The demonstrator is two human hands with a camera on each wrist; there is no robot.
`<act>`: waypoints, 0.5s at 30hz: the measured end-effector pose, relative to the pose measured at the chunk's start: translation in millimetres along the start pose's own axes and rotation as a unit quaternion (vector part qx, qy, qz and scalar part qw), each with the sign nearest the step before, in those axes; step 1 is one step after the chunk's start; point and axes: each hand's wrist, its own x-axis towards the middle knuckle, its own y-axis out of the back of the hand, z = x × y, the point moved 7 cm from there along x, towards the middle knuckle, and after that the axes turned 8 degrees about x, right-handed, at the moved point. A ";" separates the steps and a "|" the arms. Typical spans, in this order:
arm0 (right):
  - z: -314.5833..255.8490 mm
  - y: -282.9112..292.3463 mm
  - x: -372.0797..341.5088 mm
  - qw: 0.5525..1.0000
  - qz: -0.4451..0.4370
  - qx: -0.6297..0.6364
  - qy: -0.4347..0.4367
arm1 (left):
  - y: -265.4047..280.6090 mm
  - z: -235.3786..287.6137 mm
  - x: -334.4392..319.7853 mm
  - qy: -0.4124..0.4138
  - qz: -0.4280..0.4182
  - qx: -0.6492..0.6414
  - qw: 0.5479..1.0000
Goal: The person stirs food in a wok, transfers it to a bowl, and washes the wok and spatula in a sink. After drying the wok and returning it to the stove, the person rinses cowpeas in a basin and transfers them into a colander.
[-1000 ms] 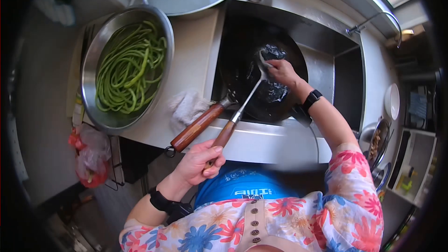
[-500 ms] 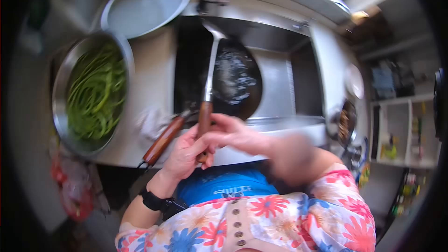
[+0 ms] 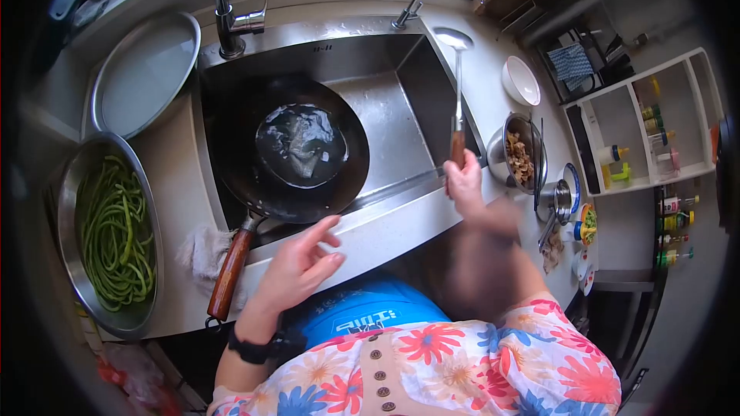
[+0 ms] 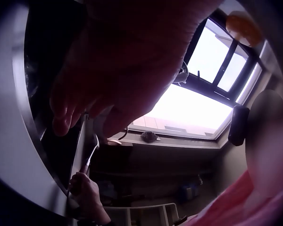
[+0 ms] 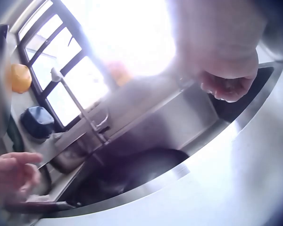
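Note:
My right hand (image 3: 465, 185) grips the wooden handle of a long metal ladle (image 3: 459, 84) with a shallow rounded head. The ladle points away from me over the counter at the sink's right edge. Near the counter's front edge, my left hand (image 3: 299, 268) holds nothing, its fingers loosely bent. In the left wrist view, that hand (image 4: 118, 70) looms dark and close. A black wok (image 3: 351, 138) with a wooden handle (image 3: 230, 276) sits in the left part of the sink (image 3: 378, 96), water (image 3: 302, 146) pooled in its bottom. Its handle reaches out over the counter.
Left of the sink stand a metal bowl of long green beans (image 3: 116, 239) and a wide metal basin (image 3: 146, 69). A crumpled cloth (image 3: 204, 250) lies beside the wok handle. To the right are a white bowl (image 3: 521, 80) and a pot (image 3: 499, 158) of brown pieces. A faucet (image 3: 223, 11) rises behind.
The ladle passed from my left hand to my right, which carried it from over the wok to the right side of the sink. My left hand let go and its fingers loosened. The view turned rightward.

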 end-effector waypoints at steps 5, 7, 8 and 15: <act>21.4 34.0 29.1 0.993 0.068 -0.031 -0.093 | 48.2 21.1 -55.4 0.034 0.135 0.081 0.987; 26.5 39.5 32.1 0.990 0.071 -0.049 -0.110 | 62.8 22.9 -75.0 0.037 0.191 0.115 0.974; 24.9 44.6 34.7 0.987 0.075 -0.120 -0.081 | 72.8 24.9 -86.2 0.035 0.244 0.138 0.959; 0.8 44.7 30.9 0.848 0.021 -0.507 0.151 | 108.4 13.2 -126.1 0.060 0.365 0.271 0.889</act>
